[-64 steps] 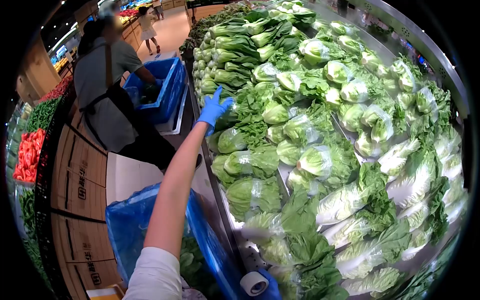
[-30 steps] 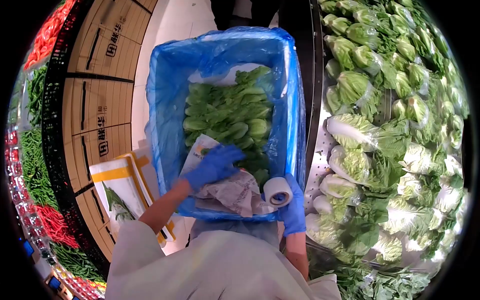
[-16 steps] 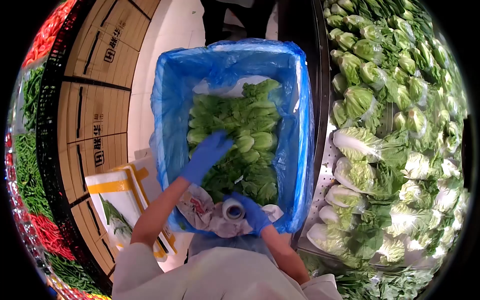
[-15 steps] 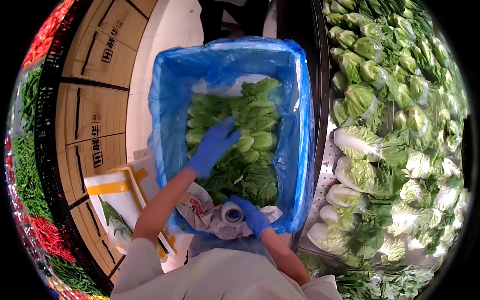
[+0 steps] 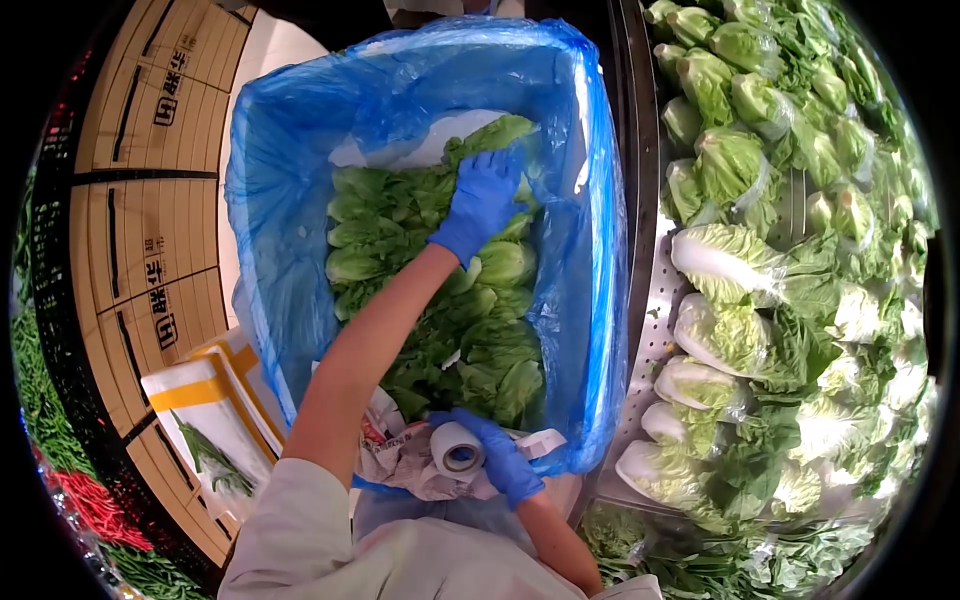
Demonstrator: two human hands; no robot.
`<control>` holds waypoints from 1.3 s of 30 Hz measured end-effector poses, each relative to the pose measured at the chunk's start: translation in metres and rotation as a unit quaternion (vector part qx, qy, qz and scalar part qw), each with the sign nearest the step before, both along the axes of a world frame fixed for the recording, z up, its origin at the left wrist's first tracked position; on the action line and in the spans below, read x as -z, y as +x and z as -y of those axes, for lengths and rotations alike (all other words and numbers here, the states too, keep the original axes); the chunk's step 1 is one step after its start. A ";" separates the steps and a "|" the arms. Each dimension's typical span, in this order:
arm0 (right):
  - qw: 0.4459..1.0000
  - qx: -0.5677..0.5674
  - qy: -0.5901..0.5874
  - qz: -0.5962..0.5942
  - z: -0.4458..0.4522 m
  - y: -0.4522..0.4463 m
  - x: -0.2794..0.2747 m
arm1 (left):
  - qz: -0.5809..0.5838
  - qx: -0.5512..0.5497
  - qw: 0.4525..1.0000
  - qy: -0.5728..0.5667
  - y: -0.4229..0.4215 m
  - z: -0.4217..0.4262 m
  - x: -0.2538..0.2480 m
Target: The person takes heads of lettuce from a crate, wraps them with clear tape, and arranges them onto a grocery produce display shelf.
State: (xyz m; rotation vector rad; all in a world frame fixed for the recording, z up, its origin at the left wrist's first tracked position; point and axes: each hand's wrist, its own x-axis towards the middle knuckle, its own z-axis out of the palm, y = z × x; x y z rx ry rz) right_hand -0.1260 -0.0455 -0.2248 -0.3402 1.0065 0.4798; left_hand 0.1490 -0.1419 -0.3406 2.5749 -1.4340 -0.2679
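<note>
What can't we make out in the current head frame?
Head view:
Left hand: its back hides whether it grips the leafy greens or just rests on them.
Right hand: partly hidden behind the white roll.
Blue-lined bin: floor beneath the greens, covered by them.
Printed paper: wording crumpled, mostly too small to read.

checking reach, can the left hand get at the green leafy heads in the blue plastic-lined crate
Probably yes: the blue-gloved left hand is over the green leafy heads, and the blue plastic-lined crate is uncovered.
</note>
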 end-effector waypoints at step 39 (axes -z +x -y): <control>0.800 -0.346 -0.483 0.082 0.038 -0.032 -0.065 | -0.311 -0.310 0.876 -0.200 -0.079 -0.185 -0.130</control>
